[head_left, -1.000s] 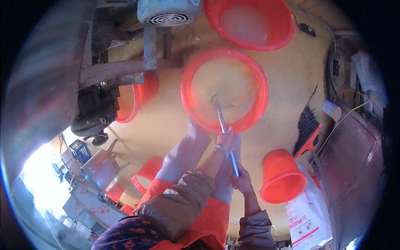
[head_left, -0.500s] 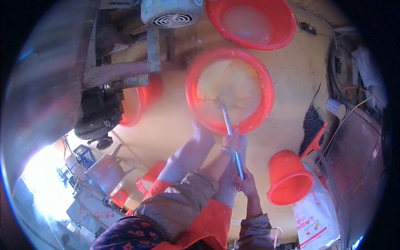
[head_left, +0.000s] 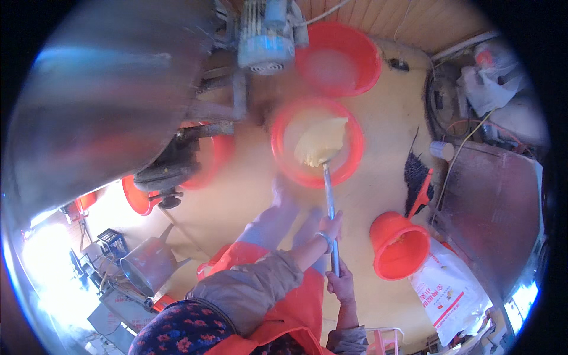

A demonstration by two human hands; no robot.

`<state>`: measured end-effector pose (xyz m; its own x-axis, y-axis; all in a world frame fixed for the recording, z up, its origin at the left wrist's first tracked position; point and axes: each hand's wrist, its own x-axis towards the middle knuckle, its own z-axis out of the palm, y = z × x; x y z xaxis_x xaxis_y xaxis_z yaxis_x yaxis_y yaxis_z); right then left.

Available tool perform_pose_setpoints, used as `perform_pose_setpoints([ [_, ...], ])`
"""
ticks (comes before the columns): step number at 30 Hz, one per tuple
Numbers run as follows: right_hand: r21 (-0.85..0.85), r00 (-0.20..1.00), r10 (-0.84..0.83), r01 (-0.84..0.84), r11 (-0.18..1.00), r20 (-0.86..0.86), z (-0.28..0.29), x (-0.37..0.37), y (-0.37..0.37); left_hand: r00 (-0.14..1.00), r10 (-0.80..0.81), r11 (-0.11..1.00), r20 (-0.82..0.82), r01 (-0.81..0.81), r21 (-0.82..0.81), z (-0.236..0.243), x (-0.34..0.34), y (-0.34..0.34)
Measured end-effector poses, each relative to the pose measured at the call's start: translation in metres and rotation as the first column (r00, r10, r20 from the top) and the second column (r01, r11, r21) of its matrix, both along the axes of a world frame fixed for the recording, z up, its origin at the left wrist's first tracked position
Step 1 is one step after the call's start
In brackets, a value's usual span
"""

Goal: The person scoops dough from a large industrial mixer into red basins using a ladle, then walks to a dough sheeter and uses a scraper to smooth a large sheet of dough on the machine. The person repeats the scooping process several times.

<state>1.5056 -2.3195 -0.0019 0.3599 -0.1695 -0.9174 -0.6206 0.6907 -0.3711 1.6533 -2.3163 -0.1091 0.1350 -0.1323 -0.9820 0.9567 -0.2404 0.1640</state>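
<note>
My left hand [head_left: 331, 226] is closed round the middle of the shaft of a long-handled shovel [head_left: 329, 192]. Nearer to me, my right hand [head_left: 341, 281] grips the shaft's lower end. A wide heap of pale yellow, paste-like stuff [head_left: 322, 142] sits at the far end of the shovel and hides its blade. Under and around that heap is a round red basin [head_left: 357, 145], standing on the floor beyond my feet. Cloudy liquid shows inside its rim. Whether the heap is fully clear of the basin's contents, I cannot tell.
Beyond stands another red basin [head_left: 370, 68] with whitish liquid. A motor [head_left: 266, 50] and a large metal machine [head_left: 118, 100] fill the left. To the right are a red bucket [head_left: 402, 245], a white printed sack [head_left: 452, 293] and a dark broom [head_left: 417, 177] with a red handle.
The shovel's end, sunk in the yellow stuff before, now carries a raised heap of it. Both hands have come back toward me a little. My view has shifted.
</note>
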Motion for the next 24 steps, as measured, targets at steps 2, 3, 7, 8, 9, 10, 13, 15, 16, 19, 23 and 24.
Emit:
perform_pose_setpoints([
  [2, -0.019, 1.0, 0.004, -0.004, 1.0, 0.007, 0.029, -0.005, 0.003, 0.993, -0.109, 0.994, 0.041, 0.108, 0.007, 0.027, -0.006, 0.002],
  [3, -0.035, 1.0, 0.011, -0.011, 0.999, 0.01, 0.043, -0.008, 0.004, 0.995, -0.083, 0.997, 0.058, 0.083, -0.005, 0.04, -0.009, 0.001],
  [7, -0.069, 0.998, 0.01, -0.006, 0.998, 0.06, 0.106, -0.021, 0.01, 0.992, -0.085, 0.994, 0.094, 0.091, -0.066, 0.102, -0.026, 0.007],
  [8, -0.075, 0.997, 0.0, 0.005, 0.997, 0.075, 0.123, -0.019, 0.007, 0.987, -0.117, 0.988, 0.11, 0.127, -0.088, 0.118, -0.022, 0.003],
  [9, -0.099, 0.996, 0.007, 0.003, 0.995, 0.094, 0.142, -0.019, 0.005, 0.994, -0.047, 0.989, 0.1, 0.06, -0.132, 0.136, -0.02, 0.002],
  [10, -0.104, 0.996, 0.003, 0.006, 0.995, 0.088, 0.165, -0.022, 0.006, 0.998, 0.008, 0.987, 0.06, 0.001, -0.16, 0.158, -0.023, 0.003],
  [13, -0.117, 0.997, 0.018, -0.009, 0.993, 0.069, 0.234, -0.031, 0.01, 0.994, 0.1, 0.945, -0.047, -0.109, -0.307, 0.224, -0.031, 0.008],
  [15, -0.125, 0.996, -0.007, 0.018, 0.992, 0.086, 0.277, -0.031, 0.014, 0.988, 0.117, 0.908, -0.102, -0.148, -0.393, 0.265, -0.029, 0.011],
  [16, -0.145, 0.996, 0.001, 0.012, 0.989, 0.086, 0.299, -0.031, 0.018, 0.984, 0.119, 0.897, -0.131, -0.163, -0.411, 0.286, -0.029, 0.015],
  [19, -0.197, 0.996, -0.003, 0.02, 0.98, 0.084, 0.362, -0.021, 0.035, 0.969, 0.129, 0.828, -0.209, -0.221, -0.515, 0.348, -0.018, 0.028],
  [23, -0.226, 0.997, -0.043, 0.057, 0.973, 0.065, 0.461, 0.007, 0.06, 0.972, 0.089, 0.728, -0.217, -0.212, -0.652, 0.446, 0.013, 0.054],
  [24, -0.232, 0.995, -0.073, 0.088, 0.969, 0.07, 0.486, 0.017, 0.068, 0.973, 0.085, 0.684, -0.213, -0.212, -0.698, 0.471, 0.024, 0.06],
])
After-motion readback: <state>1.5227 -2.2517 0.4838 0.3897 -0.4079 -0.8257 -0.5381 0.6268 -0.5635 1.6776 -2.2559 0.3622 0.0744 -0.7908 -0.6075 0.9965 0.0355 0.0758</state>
